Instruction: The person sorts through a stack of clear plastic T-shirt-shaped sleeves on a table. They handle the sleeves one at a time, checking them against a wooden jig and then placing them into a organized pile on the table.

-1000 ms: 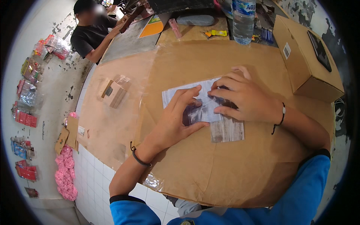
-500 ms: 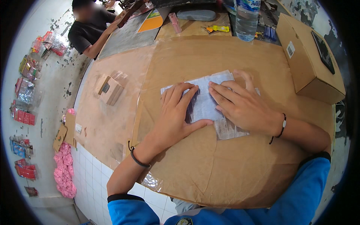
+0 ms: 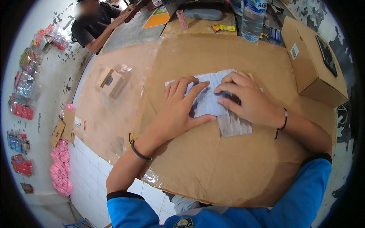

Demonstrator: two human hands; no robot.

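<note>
A bluish-white printed paper (image 3: 210,102) lies flat on the brown-covered table under both my hands. My left hand (image 3: 175,104) rests on its left side, fingers and thumb spread, the thumb along the near edge. My right hand (image 3: 251,99) is over the right side with its fingers bent and the thumb apart from them; nothing shows in its grasp. Below that hand, a clear plastic bag (image 3: 235,126) sticks out from under the paper toward me. The parts of the paper beneath the palms are hidden.
A small wooden block-like box (image 3: 113,84) stands on the left. A cardboard carton (image 3: 310,62) with a phone (image 3: 327,56) on top stands at right. A water bottle (image 3: 252,21) and a yellow packet (image 3: 227,28) are at the back. Another person (image 3: 95,26) sits far left.
My right hand's fingers have gone from lying flat on the paper to being bent, with the thumb farther apart. The left hand stays spread on the paper. The view has shifted slightly.
</note>
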